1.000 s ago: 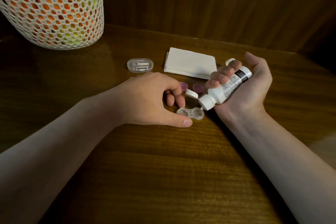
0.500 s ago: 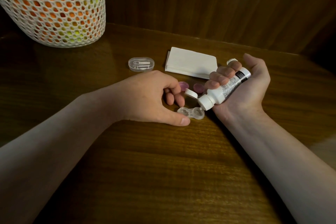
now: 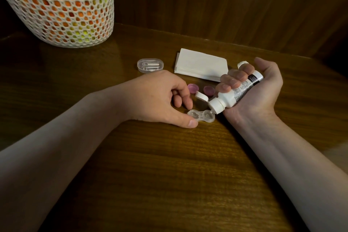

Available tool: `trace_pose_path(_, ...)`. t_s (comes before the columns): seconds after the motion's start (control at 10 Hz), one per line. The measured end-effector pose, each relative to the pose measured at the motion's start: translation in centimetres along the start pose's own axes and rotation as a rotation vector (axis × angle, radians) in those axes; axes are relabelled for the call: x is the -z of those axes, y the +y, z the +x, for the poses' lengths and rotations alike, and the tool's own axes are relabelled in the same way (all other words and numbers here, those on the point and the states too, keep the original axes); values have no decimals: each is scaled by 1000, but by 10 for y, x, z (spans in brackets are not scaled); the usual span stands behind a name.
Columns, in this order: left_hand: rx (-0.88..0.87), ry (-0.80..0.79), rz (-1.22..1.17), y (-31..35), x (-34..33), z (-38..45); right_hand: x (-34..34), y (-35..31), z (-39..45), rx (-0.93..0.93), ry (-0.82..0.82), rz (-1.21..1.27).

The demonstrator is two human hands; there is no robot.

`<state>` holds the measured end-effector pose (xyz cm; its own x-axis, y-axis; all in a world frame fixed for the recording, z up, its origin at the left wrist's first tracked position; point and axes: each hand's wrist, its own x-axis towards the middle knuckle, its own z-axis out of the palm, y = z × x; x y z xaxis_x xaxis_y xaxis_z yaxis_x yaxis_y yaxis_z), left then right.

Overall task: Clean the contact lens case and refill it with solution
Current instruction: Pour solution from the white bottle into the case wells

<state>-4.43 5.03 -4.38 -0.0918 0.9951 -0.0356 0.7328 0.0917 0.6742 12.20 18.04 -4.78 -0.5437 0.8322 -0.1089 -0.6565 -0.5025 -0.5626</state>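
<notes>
Dark wooden tabletop (image 3: 169, 165) fills the near view. On it lies the clear lens case (image 3: 201, 116), both wells uncapped. Little has changed over the last second: the left hand (image 3: 156, 98) stays put, thumb against the case's near left edge, fingers curled behind it, pinching it steady. The right hand (image 3: 252, 90) keeps its fingers wrapped round the tilted solution bottle (image 3: 237, 93), flip cap open, nozzle at the right well, so filling seems underway. Behind lie two pink caps (image 3: 209, 90), folded tissues (image 3: 201, 66), a small clear box (image 3: 150, 65) and a mesh basket (image 3: 60, 5).
</notes>
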Motion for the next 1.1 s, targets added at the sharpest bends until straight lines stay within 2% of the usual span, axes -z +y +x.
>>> trace_pose_path(1.1,12,-38,-49,2,0,0,-1,1,-2,23,-9,-23)
